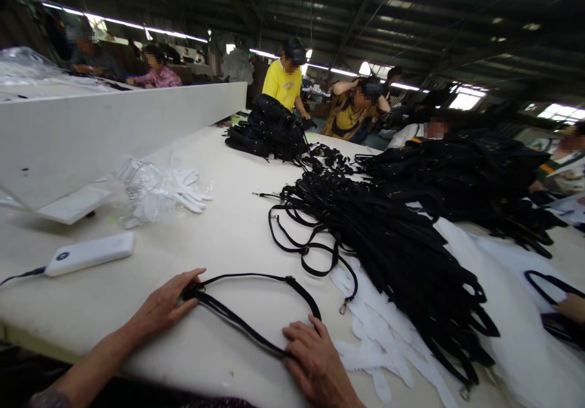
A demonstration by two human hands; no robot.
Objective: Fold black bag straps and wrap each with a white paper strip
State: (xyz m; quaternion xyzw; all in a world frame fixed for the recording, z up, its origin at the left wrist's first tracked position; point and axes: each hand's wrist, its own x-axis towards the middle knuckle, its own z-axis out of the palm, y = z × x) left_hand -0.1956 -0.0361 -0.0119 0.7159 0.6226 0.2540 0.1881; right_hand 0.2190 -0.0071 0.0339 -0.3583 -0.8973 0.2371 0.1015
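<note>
Two hands and one black strap (256, 336) are shown over the near worktop (183, 246). The strap's left end is pinched by the fingers of the left hand (176, 298); its right bend is covered by the curved fingers of the right hand (313, 356), whose grip cannot be determined. The flat band is formed into a slender loop. One smooth, oblong white device (91, 254) is seen at left.
</note>
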